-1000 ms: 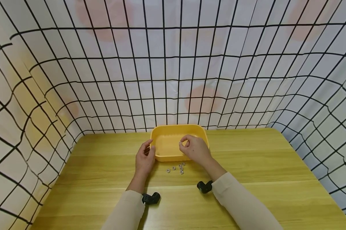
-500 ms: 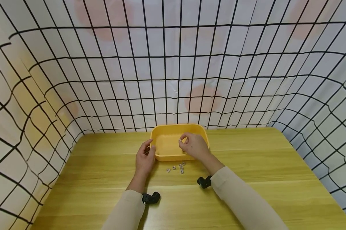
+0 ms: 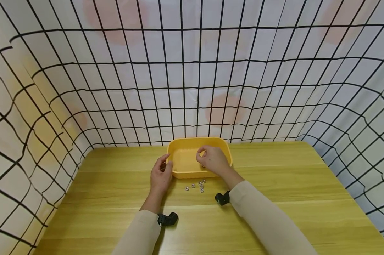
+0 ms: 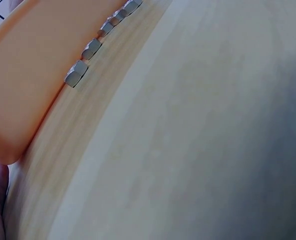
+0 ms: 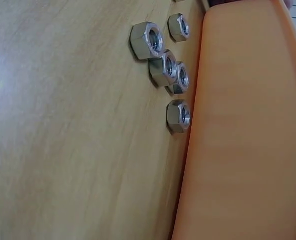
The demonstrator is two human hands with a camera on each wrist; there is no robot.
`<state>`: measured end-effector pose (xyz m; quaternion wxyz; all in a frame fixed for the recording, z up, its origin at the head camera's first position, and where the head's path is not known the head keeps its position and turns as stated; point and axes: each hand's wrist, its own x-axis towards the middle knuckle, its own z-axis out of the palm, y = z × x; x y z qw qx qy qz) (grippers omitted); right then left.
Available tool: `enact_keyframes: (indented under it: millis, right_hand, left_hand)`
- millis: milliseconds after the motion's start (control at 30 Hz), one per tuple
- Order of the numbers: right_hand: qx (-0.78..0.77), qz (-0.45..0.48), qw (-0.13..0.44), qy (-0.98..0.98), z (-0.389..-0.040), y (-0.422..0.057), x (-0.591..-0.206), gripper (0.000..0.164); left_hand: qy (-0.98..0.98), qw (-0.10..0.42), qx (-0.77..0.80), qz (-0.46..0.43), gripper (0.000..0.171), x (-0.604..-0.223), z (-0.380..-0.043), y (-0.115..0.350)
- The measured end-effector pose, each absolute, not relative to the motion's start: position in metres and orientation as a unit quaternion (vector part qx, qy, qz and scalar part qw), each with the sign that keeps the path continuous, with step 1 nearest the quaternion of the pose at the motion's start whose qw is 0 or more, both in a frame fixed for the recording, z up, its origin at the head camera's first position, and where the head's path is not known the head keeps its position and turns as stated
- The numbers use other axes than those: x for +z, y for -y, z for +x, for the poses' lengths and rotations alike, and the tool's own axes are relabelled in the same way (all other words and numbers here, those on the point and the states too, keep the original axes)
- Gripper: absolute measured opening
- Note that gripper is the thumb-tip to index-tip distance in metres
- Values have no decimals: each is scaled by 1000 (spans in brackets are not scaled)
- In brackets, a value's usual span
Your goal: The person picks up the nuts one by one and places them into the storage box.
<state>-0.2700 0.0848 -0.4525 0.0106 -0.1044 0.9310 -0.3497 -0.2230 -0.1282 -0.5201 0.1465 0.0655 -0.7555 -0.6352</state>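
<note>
A yellow rectangular tray [image 3: 192,175] stands near the back of the table. My left hand [image 3: 160,179] rests against its left end, fingers loosely bent along the outside and the thumb by the near corner. Over the inside of the tray, my right hand [image 3: 215,161] pinches a small silvery hex nut [image 3: 198,154] between thumb and forefinger. Several loose hex nuts [image 3: 201,190] lie on the table before the tray. In the right wrist view these nuts [image 5: 178,116] sit close along the tray wall [image 5: 247,120]; that view does not show the right fingers.
The wooden table [image 3: 274,219] ends at a white cloth wall [image 3: 195,78] with black grid lines, which also encloses both sides. A black wrist camera [image 3: 168,219] is worn at the left sleeve, another black camera [image 3: 222,198] at the right one.
My right hand has shifted slightly left and farther forward over the tray, its fingers still together. The left hand, the tray and the nuts on the table have stayed put.
</note>
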Motion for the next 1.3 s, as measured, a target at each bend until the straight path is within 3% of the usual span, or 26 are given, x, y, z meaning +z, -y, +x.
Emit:
enact_keyframes:
  millis: [267,1300]
  right_hand:
    - [-328,-107,17,-939,-271,-84,-455,15]
    - [-314,-98,19,-944,-273,-84,-460,23]
  left_hand:
    - [753,147,-639,62,33,-519,-223,127]
    - [759,139,-632,74,34,-520,-223,127]
